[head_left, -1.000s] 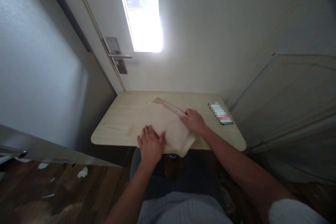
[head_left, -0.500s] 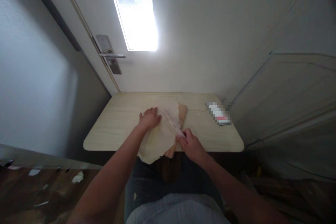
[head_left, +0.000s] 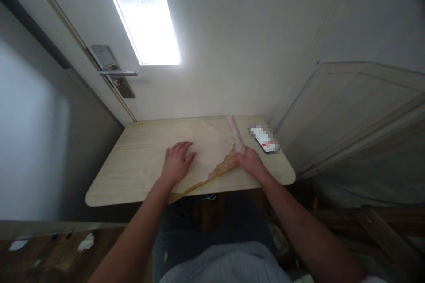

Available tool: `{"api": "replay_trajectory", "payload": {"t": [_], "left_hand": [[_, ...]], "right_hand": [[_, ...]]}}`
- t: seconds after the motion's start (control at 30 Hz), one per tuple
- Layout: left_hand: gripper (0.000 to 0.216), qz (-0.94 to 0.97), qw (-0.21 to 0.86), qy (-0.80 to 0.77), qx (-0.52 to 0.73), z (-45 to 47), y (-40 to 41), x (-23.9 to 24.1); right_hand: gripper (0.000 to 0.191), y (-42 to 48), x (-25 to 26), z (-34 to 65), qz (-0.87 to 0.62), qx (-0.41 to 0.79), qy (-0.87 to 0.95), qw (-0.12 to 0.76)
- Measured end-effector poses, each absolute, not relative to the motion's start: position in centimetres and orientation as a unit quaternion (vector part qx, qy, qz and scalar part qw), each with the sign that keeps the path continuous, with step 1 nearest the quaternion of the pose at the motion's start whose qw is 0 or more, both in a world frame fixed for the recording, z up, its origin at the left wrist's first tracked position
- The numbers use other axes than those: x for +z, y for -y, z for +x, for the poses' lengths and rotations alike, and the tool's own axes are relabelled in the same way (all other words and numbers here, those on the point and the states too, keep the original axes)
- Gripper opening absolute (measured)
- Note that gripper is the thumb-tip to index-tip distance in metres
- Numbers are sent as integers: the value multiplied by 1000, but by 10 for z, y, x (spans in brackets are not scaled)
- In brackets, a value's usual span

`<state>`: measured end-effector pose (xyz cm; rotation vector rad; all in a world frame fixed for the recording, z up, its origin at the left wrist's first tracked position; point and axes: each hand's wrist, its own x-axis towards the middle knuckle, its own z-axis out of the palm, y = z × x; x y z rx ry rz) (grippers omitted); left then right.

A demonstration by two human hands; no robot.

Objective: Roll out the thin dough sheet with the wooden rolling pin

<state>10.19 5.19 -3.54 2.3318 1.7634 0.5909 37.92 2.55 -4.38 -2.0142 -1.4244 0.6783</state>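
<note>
A cream sheet of paper (head_left: 209,152) with a brown underside lies across the middle of a light wooden table (head_left: 139,172). My left hand (head_left: 177,163) rests flat on the sheet's left part, fingers spread. My right hand (head_left: 250,162) is closed round the near end of a pale pink roll (head_left: 236,137) at the sheet's right edge. The roll points away from me toward the wall. The sheet's near corner hangs over the table's front edge.
A phone (head_left: 264,138) lies at the table's far right corner. A white door with a metal lever handle (head_left: 116,73) and a bright glass strip stands behind the table. Paper scraps (head_left: 85,242) lie on the dark wood floor at the left. My lap sits under the table's front edge.
The sheet has been turned and spread on the table. My right hand has carried the pink roll from the sheet's near side to its right edge. My left hand shifted slightly toward me.
</note>
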Motion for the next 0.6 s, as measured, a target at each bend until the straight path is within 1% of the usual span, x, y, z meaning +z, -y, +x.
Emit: {"api": "replay_trajectory", "payload": {"t": [0.07,0.1,0.17,0.23,0.33,0.43,0.5,0.6], "left_hand": [[43,714,79,-640,272,77,-22,-36],[44,660,83,-687,293,63,-6,-37],[44,547,116,-775,295,40,24,-41],[44,458,192,-810,312,26,47,-47],[47,383,310,-775,396,26,65,-54],[55,322,379,-728,471,34,67,-56],[59,291,408,-714,488,39,67,-57],[61,270,455,-700,480,42,69,-58]], "right_hand": [[28,-49,-40,397,-775,229,528,261],[27,-60,-40,403,-781,238,515,261],[24,-81,-41,409,-777,303,475,280],[18,-98,-44,408,-765,352,453,292],[15,-115,-49,398,-760,359,450,301],[15,-120,-54,387,-769,325,446,323],[16,-119,-55,380,-771,299,448,339],[20,-116,-56,373,-772,257,462,351]]}}
